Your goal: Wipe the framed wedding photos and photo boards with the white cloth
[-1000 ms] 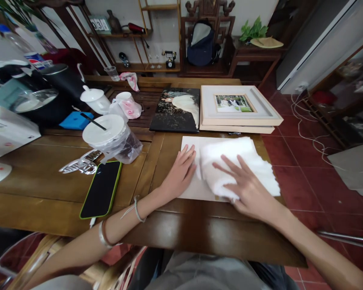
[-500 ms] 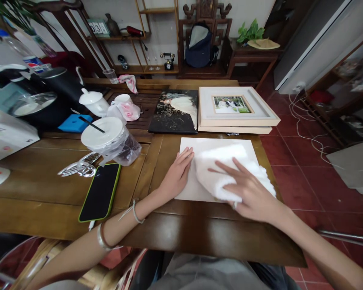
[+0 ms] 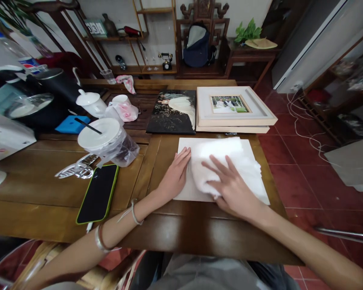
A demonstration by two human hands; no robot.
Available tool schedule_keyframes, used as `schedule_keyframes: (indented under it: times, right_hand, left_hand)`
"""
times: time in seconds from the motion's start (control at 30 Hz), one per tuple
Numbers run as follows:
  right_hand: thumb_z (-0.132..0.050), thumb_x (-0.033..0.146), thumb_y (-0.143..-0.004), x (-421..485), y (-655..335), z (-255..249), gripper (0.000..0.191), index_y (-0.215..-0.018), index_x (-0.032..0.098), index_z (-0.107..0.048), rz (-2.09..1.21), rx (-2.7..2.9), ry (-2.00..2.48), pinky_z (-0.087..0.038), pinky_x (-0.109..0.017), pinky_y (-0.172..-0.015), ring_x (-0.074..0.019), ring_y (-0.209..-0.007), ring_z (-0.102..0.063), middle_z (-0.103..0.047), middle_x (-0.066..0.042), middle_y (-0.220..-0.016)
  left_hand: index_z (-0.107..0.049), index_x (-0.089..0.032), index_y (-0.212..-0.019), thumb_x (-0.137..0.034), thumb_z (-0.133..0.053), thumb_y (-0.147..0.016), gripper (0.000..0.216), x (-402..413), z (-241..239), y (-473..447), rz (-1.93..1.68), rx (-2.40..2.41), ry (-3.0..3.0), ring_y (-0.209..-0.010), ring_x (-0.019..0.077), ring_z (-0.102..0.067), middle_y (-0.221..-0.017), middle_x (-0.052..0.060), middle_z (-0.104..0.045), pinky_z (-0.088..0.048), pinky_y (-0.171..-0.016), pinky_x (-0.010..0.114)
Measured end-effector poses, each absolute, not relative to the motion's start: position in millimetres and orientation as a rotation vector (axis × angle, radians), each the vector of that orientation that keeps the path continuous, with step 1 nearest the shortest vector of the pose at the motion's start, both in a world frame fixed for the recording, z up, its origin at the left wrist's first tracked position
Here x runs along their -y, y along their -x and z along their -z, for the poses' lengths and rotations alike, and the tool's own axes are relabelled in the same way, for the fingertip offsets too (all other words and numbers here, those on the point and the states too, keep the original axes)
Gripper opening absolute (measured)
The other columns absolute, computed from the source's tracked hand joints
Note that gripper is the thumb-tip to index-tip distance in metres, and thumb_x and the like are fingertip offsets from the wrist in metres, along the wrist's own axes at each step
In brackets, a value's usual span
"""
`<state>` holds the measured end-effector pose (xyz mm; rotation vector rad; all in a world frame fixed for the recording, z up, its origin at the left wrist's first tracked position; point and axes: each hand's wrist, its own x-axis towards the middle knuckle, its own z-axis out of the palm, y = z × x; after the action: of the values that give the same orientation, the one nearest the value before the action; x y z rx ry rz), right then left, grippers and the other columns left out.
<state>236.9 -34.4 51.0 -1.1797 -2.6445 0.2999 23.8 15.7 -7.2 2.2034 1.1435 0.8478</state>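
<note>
A flat white board (image 3: pixel 184 193) lies on the wooden table (image 3: pixel 48 181) in front of me. My left hand (image 3: pixel 174 177) lies flat and open on the board's left edge. A crumpled white cloth (image 3: pixel 224 159) covers most of the board. My right hand (image 3: pixel 230 187) presses down on the cloth with its fingers spread.
Behind the board lie a dark photo print (image 3: pixel 172 112) and a stack of white picture frames (image 3: pixel 232 108). To the left are a phone in a green case (image 3: pixel 98 193), a lidded cup in a plastic bag (image 3: pixel 104 139), a teapot (image 3: pixel 90 102) and boxes. The table's right edge drops to red floor tiles (image 3: pixel 296 177).
My right hand slid the cloth to the left across the board. The left hand stayed flat on the board's left edge.
</note>
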Motion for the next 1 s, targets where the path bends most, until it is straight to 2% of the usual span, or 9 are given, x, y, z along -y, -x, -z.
schedule_keyframes:
  times: [0.13, 0.23, 0.33, 0.5, 0.63, 0.73, 0.87, 1.0]
  right_hand:
    - [-0.062, 0.014, -0.066, 78.2, -246.3, -53.0, 0.021, -0.085, 0.017, -0.070, -0.408, 2.713, 0.959, -0.005, -0.070, -0.111, -0.0400, -0.143, -0.015, -0.033, -0.016, -0.152]
    - [-0.064, 0.017, -0.068, 92.4, -255.5, -58.1, 0.014, -0.080, 0.021, -0.069, -0.510, 2.778, 0.702, -0.004, -0.066, -0.114, -0.0364, -0.143, -0.017, -0.038, -0.009, -0.151]
    - [-0.061, 0.017, -0.069, 85.6, -262.5, -64.1, 0.018, -0.083, 0.023, -0.070, -0.579, 2.820, 0.595, -0.006, -0.060, -0.116, -0.0324, -0.142, -0.023, -0.043, -0.006, -0.148]
    - [-0.050, 0.006, -0.063, 43.6, -266.5, -62.6, 0.030, -0.083, 0.019, -0.069, -0.476, 2.722, 0.859, -0.010, -0.055, -0.118, -0.0273, -0.141, -0.028, -0.045, -0.008, -0.146]
    - [-0.051, 0.009, -0.072, -0.1, -258.9, -57.0, 0.032, -0.098, 0.013, -0.068, -0.335, 2.648, 1.074, -0.018, -0.058, -0.115, -0.0287, -0.139, -0.032, -0.053, -0.020, -0.137]
    - [-0.051, 0.010, -0.075, -26.5, -247.5, -54.8, 0.037, -0.109, 0.010, -0.066, -0.259, 2.625, 1.216, -0.022, -0.062, -0.111, -0.0317, -0.139, -0.033, -0.058, -0.023, -0.129]
    - [-0.054, 0.010, -0.075, -35.3, -237.7, -54.6, 0.042, -0.115, 0.014, -0.065, -0.173, 2.661, 1.276, -0.019, -0.067, -0.110, -0.0356, -0.141, -0.025, -0.045, -0.017, -0.145]
    - [-0.059, 0.011, -0.073, -5.9, -240.6, -58.0, 0.036, -0.106, 0.017, -0.070, -0.220, 2.822, 1.107, -0.010, -0.069, -0.111, -0.0376, -0.144, -0.015, -0.037, -0.014, -0.150]
  left_hand:
    - [-0.037, -0.022, -0.144, -0.015, -0.028, -0.098, 0.048, -16.0, 7.1, -22.8, -0.856, -1.120, -2.217, -0.145, 0.0223, -0.026, -0.151, 0.012, -0.038, -0.020, -0.118, 0.053]
    - [-0.037, -0.023, -0.144, -0.015, -0.028, -0.098, 0.047, -16.1, 6.9, -22.2, -0.854, -1.110, -2.234, -0.145, 0.0222, -0.026, -0.151, 0.012, -0.038, -0.021, -0.118, 0.054]
    - [-0.038, -0.022, -0.144, -0.015, -0.028, -0.098, 0.047, -16.1, 6.7, -21.8, -0.839, -1.125, -2.239, -0.145, 0.0220, -0.026, -0.151, 0.013, -0.039, -0.021, -0.118, 0.053]
    - [-0.038, -0.018, -0.143, -0.014, -0.030, -0.097, 0.047, -15.7, 5.8, -21.9, -0.816, -1.135, -2.228, -0.145, 0.0220, -0.026, -0.151, 0.013, -0.038, -0.020, -0.119, 0.051]
    - [-0.041, -0.019, -0.141, -0.016, -0.029, -0.098, 0.045, -15.6, 5.8, -23.1, -0.843, -1.163, -2.222, -0.143, 0.0207, -0.030, -0.150, 0.012, -0.040, -0.021, -0.119, 0.049]
    - [-0.042, -0.018, -0.140, -0.016, -0.029, -0.098, 0.044, -16.0, 6.9, -23.2, -0.857, -1.156, -2.225, -0.142, 0.0210, -0.031, -0.148, 0.013, -0.042, -0.022, -0.119, 0.050]
    - [-0.043, -0.017, -0.139, -0.016, -0.030, -0.098, 0.043, -16.3, 7.4, -23.5, -0.878, -1.156, -2.214, -0.142, 0.0217, -0.033, -0.147, 0.014, -0.044, -0.022, -0.118, 0.051]
    - [-0.040, -0.018, -0.141, -0.014, -0.028, -0.097, 0.046, -15.5, 5.3, -24.3, -0.876, -1.158, -2.192, -0.144, 0.0216, -0.029, -0.149, 0.014, -0.040, -0.021, -0.119, 0.051]
